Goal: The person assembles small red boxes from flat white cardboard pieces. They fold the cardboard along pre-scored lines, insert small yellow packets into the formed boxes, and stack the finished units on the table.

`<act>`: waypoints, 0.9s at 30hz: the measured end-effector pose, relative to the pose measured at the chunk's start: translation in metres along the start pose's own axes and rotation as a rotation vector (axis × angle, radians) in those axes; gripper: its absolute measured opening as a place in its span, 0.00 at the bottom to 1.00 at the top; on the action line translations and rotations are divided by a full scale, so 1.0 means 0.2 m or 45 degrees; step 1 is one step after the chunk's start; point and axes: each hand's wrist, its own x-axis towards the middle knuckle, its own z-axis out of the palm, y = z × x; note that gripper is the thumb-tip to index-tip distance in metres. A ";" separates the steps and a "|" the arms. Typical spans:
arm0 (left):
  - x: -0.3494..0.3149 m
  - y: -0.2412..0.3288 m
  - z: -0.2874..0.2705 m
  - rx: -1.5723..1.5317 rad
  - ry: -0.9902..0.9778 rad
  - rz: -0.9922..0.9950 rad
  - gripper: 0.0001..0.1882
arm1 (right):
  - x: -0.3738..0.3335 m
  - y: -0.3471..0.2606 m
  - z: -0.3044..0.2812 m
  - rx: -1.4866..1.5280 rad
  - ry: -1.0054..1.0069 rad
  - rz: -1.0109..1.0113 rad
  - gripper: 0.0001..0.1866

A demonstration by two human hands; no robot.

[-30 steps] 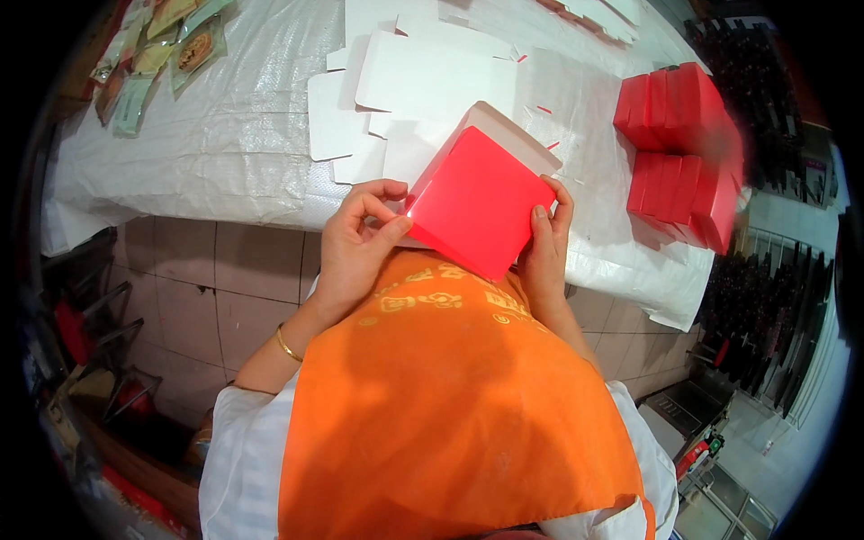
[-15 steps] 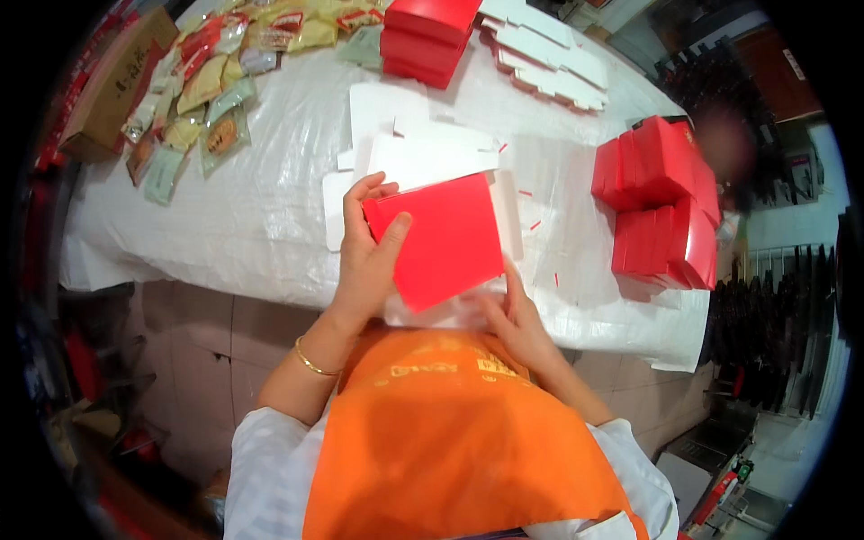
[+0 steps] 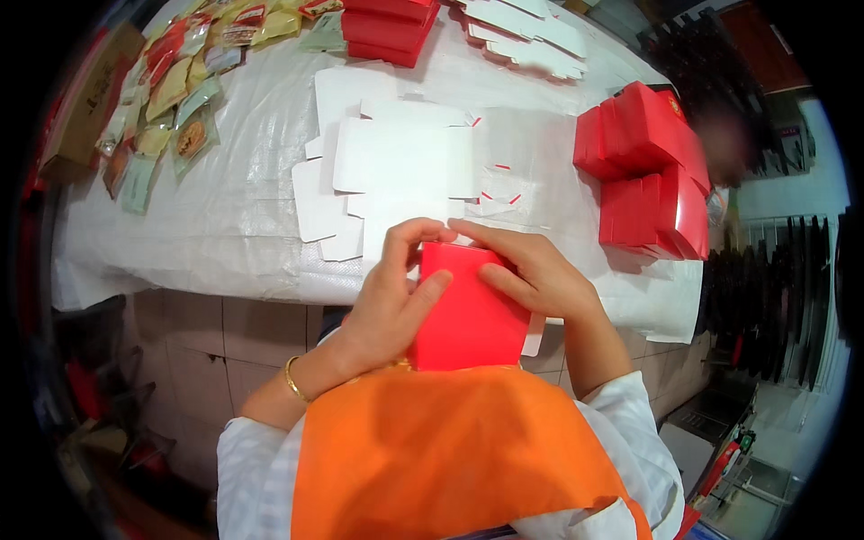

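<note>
Lower now against my apron, off the bench (image 3: 225, 216), sits the red box (image 3: 468, 315), my left hand (image 3: 391, 301) and right hand (image 3: 535, 279) gripping its top edge with fingers curled, steadying the fold.

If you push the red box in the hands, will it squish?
Probably a bit: the red box looks like thin folded card, like the flat white blanks, so likely light and bendy. Both the left hand and right hand grip it; its glossy face may be slippery.

Orange apron (image 3: 450, 450) over white sleeves (image 3: 256, 468); gold bangle (image 3: 292, 380) on left wrist.
</note>
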 end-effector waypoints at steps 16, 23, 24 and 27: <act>0.07 -0.01 0.00 0.587 -0.041 0.267 0.21 | -0.10 0.00 0.03 -0.091 0.121 0.045 0.23; 0.07 0.02 0.04 0.643 -0.181 0.292 0.22 | -0.21 -0.08 0.01 -0.162 0.134 0.170 0.23; 0.07 0.02 0.05 0.637 -0.180 0.284 0.21 | -0.22 -0.09 0.00 -0.178 0.148 0.178 0.23; 0.04 -0.01 0.10 -0.047 0.042 -0.032 0.21 | -0.21 -0.11 -0.02 -0.250 0.148 0.185 0.24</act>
